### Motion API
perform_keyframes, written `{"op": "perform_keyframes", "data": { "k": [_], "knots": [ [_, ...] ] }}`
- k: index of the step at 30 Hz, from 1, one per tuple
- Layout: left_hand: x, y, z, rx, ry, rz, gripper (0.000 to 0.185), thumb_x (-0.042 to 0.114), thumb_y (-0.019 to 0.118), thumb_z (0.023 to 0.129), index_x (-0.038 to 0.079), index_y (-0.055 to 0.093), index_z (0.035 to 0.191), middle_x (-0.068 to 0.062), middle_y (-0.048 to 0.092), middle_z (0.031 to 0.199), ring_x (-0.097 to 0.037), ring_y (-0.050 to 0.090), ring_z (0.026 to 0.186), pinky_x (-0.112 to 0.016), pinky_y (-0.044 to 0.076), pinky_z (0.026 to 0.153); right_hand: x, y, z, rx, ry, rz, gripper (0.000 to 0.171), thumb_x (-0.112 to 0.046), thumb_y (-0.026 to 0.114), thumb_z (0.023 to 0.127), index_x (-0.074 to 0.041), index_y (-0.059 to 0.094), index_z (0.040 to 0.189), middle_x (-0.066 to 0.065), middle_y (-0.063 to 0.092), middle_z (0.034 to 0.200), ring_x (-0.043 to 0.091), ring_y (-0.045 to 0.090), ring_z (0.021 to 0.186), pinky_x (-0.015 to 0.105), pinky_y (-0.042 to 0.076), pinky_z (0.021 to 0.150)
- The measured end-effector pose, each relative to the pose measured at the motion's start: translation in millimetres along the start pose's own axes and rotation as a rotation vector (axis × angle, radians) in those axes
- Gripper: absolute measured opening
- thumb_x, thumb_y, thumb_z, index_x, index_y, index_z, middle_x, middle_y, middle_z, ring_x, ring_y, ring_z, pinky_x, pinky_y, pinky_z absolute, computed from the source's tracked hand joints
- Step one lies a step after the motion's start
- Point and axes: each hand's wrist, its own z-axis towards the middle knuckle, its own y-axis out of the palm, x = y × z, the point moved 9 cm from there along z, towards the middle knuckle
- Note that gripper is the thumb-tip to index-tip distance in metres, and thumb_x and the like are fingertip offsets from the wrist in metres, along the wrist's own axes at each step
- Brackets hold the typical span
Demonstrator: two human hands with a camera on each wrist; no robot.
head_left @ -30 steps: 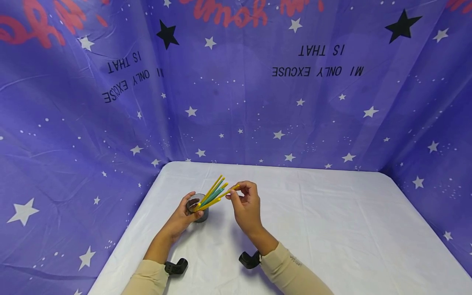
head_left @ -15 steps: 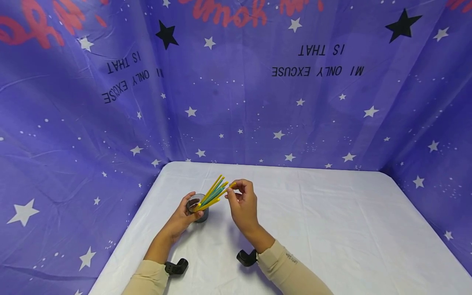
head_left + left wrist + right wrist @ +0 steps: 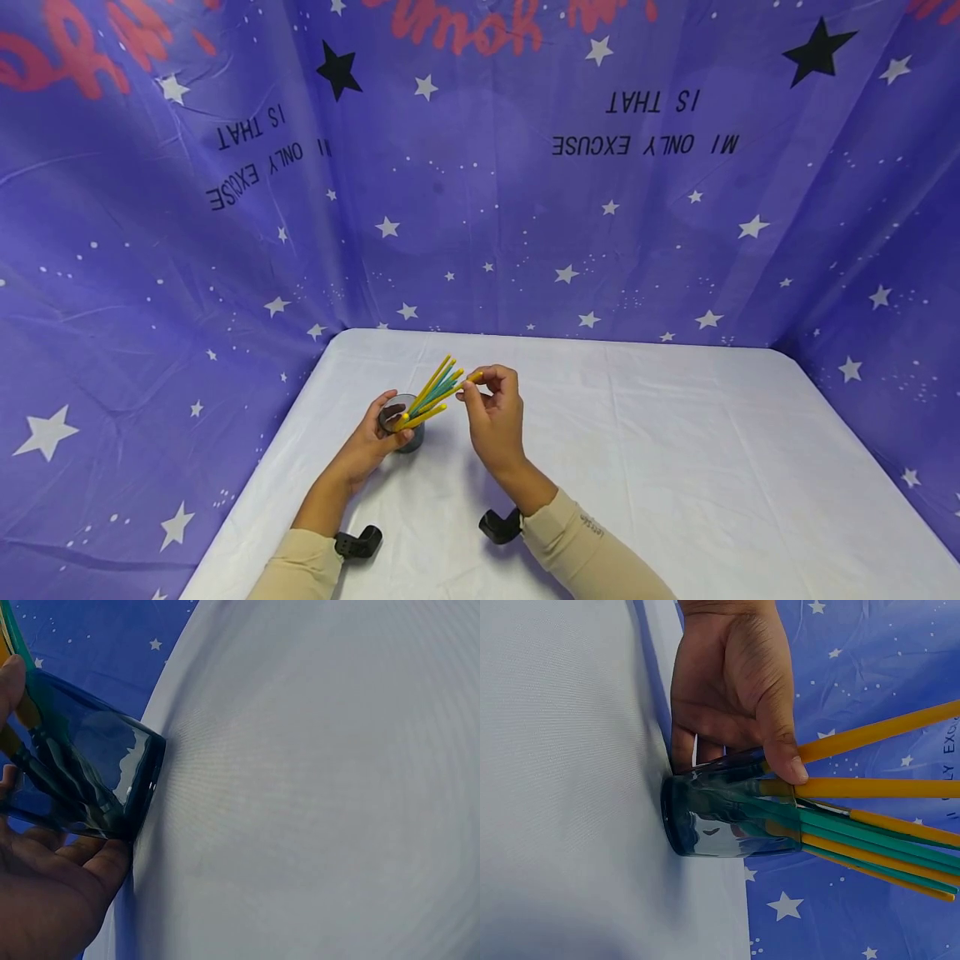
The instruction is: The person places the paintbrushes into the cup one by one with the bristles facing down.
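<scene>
My left hand (image 3: 369, 450) holds a blue-grey tinted drinking glass (image 3: 712, 832), with fingers and thumb round it. Inside lean several paintbrushes (image 3: 885, 836) with yellow and green handles, their bristle ends down, as the left wrist view shows through the glass wall (image 3: 90, 727). To the right of the rim, my right hand (image 3: 501, 421) pinches the upper end of one yellow paintbrush (image 3: 477, 377) between thumb and fingertips. In the right wrist view one yellow brush has its metal ferrule (image 3: 825, 805) outside the rim. My right hand is out of that view.
A white cloth covers the table (image 3: 675, 467). Purple curtains (image 3: 480, 217) with stars and lettering hang behind it and on both sides. Each wrist carries a black camera mount, the left one (image 3: 360, 542) and the right one (image 3: 501, 527).
My right hand has shifted slightly left toward the glass, still pinching the yellow paintbrush, then stayed almost still. The left hand and the glass have not visibly moved.
</scene>
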Motion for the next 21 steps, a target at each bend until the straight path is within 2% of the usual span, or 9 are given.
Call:
{"op": "perform_keyframes", "data": {
  "k": [8,16,21],
  "knots": [
    [-0.9,-0.2,1.6,-0.009,0.007,-0.012,0.083,0.003,0.067,0.094,0.012,0.013,0.157,-0.02,0.032,0.153,-0.023,0.041,0.13,-0.02,0.042,0.094,14.5,5.1,-5.3,-0.031,0.029,-0.026,0.023,0.02,0.056,0.089,0.012,0.042,0.106,0.029,0.056,0.095,0.038,0.061,0.086,0.04,0.058,0.072],
    [-1.0,-0.3,0.9,-0.002,0.01,-0.01,0.084,0.003,0.068,0.094,0.011,0.014,0.157,-0.02,0.033,0.153,-0.025,0.042,0.131,-0.02,0.042,0.095,13.1,10.7,-7.6,-0.066,0.038,-0.088,0.022,0.018,0.057,0.09,0.012,0.044,0.106,0.027,0.057,0.095,0.037,0.063,0.086,0.038,0.057,0.073],
    [-1.0,-0.3,0.5,-0.003,0.016,-0.008,0.084,0.005,0.068,0.094,0.011,0.013,0.157,-0.02,0.033,0.153,-0.026,0.041,0.131,-0.02,0.042,0.095,14.5,13.7,-6.9,-0.088,0.025,-0.124,0.021,0.018,0.058,0.09,0.014,0.044,0.106,0.027,0.058,0.095,0.036,0.064,0.087,0.043,0.057,0.072]
  ]
}}
